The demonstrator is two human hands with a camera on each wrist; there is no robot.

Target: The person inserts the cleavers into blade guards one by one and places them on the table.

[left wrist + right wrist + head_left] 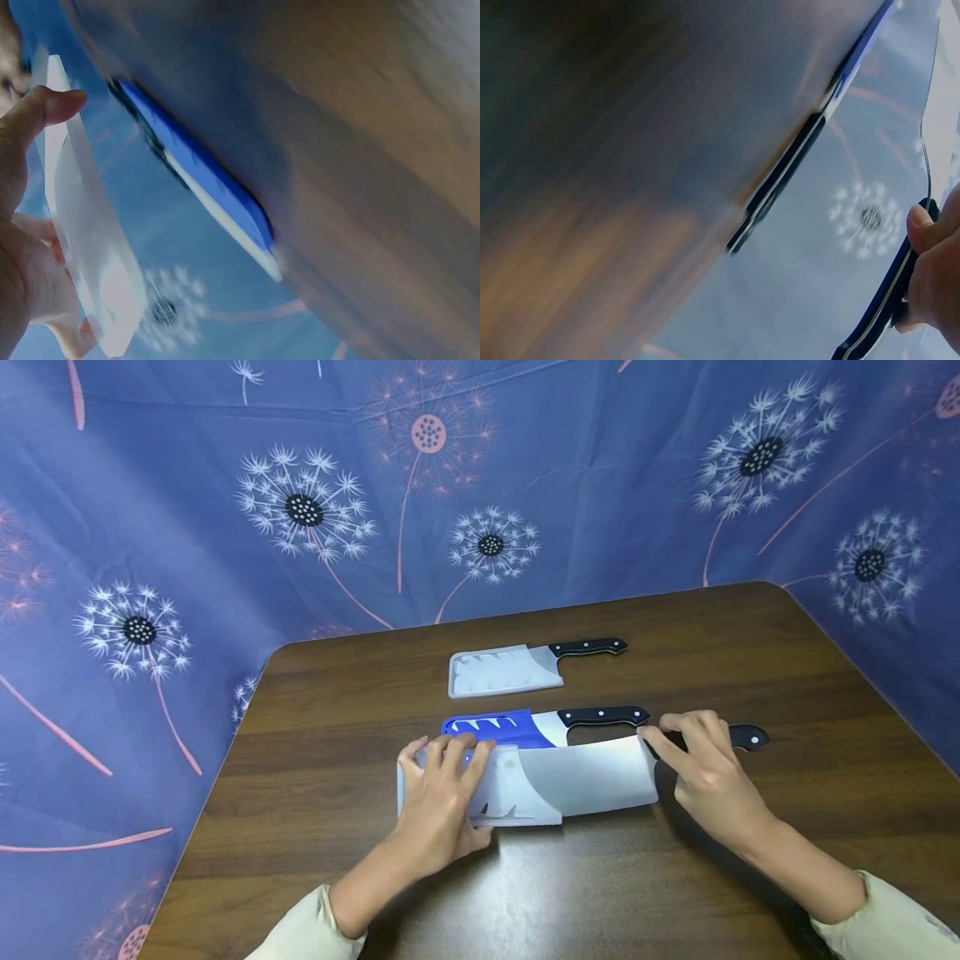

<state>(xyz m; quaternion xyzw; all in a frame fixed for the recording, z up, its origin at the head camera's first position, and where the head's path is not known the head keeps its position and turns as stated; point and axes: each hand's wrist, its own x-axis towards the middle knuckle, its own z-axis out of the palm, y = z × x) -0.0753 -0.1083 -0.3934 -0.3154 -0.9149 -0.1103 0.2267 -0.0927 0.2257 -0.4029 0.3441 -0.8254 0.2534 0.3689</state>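
Observation:
A large cleaver (pixel 592 774) is raised off the table, its blade partly inside a translucent white blade cover (pixel 517 793). My left hand (pixel 438 802) grips that cover, thumb at the lower edge and fingers over the top edge. At the other end my right hand (pixel 708 768) holds the black handle (pixel 750 737) near the blade, as the right wrist view also shows with the thumb on the handle (pixel 885 300). Just behind lies a second cleaver (pixel 603 716) in a blue cover (pixel 498 727), partly hidden by the white cover and left fingers.
Farther back on the brown wooden table (pixel 315 718) lies a smaller cleaver (pixel 588 647) in a white cover (pixel 502 672), handle to the right. A blue cloth (pixel 600 485) with dandelion prints hangs behind the table.

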